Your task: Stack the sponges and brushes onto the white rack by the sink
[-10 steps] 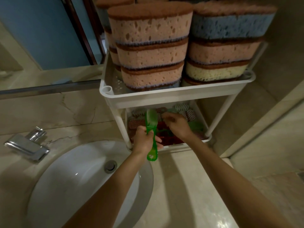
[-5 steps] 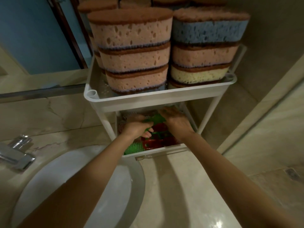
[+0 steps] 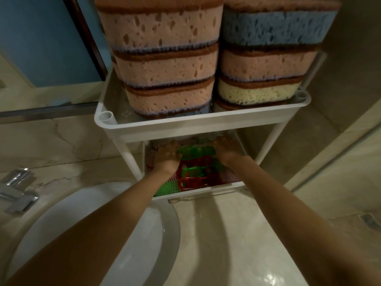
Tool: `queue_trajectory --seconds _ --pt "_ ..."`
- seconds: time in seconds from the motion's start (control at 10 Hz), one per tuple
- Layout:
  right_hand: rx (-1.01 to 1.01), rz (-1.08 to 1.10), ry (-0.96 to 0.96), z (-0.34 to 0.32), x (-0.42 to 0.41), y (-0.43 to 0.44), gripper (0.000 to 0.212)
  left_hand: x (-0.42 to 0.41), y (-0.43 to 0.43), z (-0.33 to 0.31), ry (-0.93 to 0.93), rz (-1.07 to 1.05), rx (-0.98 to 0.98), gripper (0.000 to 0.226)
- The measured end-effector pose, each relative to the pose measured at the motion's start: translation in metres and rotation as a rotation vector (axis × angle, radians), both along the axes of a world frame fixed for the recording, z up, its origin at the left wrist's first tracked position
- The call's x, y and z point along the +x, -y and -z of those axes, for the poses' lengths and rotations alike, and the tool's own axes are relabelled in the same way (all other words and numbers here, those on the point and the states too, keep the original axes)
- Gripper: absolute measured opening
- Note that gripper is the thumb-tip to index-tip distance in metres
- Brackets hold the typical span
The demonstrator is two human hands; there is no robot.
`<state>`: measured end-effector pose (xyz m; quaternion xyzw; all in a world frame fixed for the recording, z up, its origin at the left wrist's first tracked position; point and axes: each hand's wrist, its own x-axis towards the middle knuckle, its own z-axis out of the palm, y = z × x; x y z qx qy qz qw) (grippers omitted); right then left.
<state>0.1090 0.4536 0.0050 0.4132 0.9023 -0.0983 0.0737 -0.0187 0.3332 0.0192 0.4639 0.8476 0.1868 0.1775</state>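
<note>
Two tiers: your landmark is the white rack (image 3: 198,129), smooth moulded plastic on round tubular legs, with two round-cornered trays set one above the other.
Upper tray (image 3: 107,100): holds two stacks of sponges side by side, each rising well above the rim.
Left stack (image 3: 165,67): three pink, open-pored sponges, each capped by a brown scouring layer and edged with blue-grey fibre.
Right stack (image 3: 266,65): from the top down, a blue sponge (image 3: 272,27), a pink one and a pale yellow one of coarse, stringy texture. Brown layers lie between them.
Lower tray (image 3: 206,193): shallow and white. It holds a loose pile of translucent plastic brushes in red and green, with loop handles and short nubbed bristles.
Green brush (image 3: 195,151): lies on top of that pile, under the front rim of the rack's upper tray.
Left hand (image 3: 167,155): inside the rack's lower tray, at its left side. Your fingers curl round the left end of the green brush.
Right hand (image 3: 224,149): inside the same tray, at its right side, against the brush's right end. Your fingers sit in shadow, so you cannot tell whether they grip.
Sink (image 3: 123,234): glossy white oval basin, in front of the rack and to its left, just beside the left front leg.
Faucet (image 3: 16,190): angular chrome, well left of the rack.
Counter (image 3: 226,244): polished beige veined stone on which the rack stands.
</note>
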Motion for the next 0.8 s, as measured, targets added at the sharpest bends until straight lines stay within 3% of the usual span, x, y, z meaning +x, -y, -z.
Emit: queue_trajectory --seconds 0.3,0.5,0.7,0.8 --pt "-0.102 0.001 0.026 -0.001 0.003 0.003 0.032 0.000 0.005 0.004 -0.036 0.026 0.029 0.031" --pt "-0.097 0.020 0.080 -0.012 0.009 0.011 0.035 0.003 0.008 0.003 -0.063 0.045 -0.031 0.053" --pt "-0.002 0.021 0.044 -0.019 0.019 0.033 0.044 0.012 0.022 -0.003 0.005 0.000 0.073 0.056" --pt "0.003 0.046 -0.031 -0.029 0.023 0.050 0.038 0.017 0.031 -0.008 0.123 -0.068 0.111 0.053"
